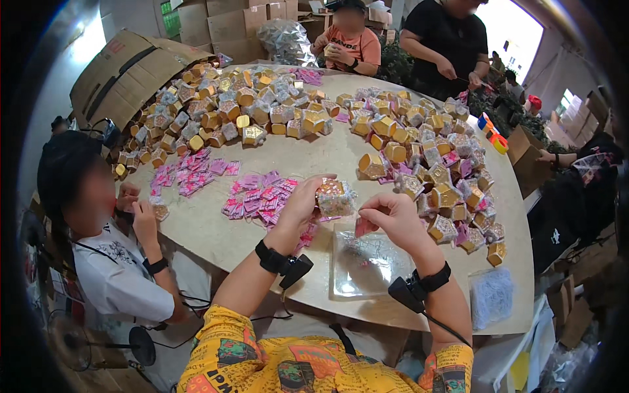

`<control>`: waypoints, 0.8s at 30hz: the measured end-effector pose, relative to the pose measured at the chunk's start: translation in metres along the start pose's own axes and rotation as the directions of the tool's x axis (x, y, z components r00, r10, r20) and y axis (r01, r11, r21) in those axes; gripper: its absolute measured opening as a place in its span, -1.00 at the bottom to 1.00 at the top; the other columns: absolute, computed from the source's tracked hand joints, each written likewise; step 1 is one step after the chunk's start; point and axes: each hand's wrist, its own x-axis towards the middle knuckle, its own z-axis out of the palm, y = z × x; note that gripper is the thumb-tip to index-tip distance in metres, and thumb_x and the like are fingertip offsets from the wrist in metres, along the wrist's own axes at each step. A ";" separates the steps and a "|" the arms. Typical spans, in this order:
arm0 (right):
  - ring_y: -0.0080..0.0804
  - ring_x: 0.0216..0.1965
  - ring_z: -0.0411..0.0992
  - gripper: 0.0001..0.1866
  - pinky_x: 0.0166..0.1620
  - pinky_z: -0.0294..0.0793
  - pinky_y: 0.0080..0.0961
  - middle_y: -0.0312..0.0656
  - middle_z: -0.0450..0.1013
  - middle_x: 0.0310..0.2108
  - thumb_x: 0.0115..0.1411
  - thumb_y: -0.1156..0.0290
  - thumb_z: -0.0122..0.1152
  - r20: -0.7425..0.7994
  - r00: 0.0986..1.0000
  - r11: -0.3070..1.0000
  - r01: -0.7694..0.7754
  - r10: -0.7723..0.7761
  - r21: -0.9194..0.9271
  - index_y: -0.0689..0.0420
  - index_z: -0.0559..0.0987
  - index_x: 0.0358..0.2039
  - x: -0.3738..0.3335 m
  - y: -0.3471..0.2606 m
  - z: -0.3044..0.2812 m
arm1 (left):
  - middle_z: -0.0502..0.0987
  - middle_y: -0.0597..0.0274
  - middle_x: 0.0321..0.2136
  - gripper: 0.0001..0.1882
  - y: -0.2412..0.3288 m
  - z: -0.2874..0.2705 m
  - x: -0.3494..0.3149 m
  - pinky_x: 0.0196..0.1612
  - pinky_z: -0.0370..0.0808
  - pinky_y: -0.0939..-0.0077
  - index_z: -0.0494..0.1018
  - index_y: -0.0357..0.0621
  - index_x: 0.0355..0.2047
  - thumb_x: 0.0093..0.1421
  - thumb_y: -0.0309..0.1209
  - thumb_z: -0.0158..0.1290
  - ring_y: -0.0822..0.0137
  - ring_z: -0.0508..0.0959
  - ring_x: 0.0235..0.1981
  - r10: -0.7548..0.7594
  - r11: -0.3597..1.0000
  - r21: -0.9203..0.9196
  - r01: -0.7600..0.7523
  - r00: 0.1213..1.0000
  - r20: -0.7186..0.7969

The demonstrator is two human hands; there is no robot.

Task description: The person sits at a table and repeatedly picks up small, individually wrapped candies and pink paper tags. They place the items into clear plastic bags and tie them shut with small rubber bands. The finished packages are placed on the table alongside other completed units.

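Note:
Over the middle of the table, my left hand (303,204) is closed around a small house-shaped ornament (336,197) with a gold and white glittery surface. Just to its right, my right hand (392,219) pinches a small pink tag (365,226) between thumb and fingers. The tag and the ornament are apart; any string between them is too fine to make out. Beneath my right hand lies a clear shallow plastic tray (346,283). A heap of pink tags (263,196) sits left of my left hand.
Gold and white ornaments pile at the back left (223,105) and right (436,170). A tipped cardboard box (118,75) stands behind the left pile. Coloured tape rolls (499,143) and a bundle of pale strings (493,298) lie rightward. A co-worker (121,262) sits at left; others stand beyond the table.

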 end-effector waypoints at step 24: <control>-0.37 -0.54 0.50 -0.77 -0.41 0.46 -0.44 -0.09 0.52 -0.55 0.08 0.35 0.12 -0.451 0.886 0.819 -0.180 -0.105 -0.544 0.28 0.57 -0.42 0.037 -0.018 -0.139 | 0.50 0.18 -0.30 -0.56 -0.015 -0.003 0.006 -0.45 0.48 0.52 0.42 -0.14 0.01 0.27 -0.12 -0.11 0.36 0.52 -0.40 -0.057 0.825 0.565 -0.012 0.993 0.103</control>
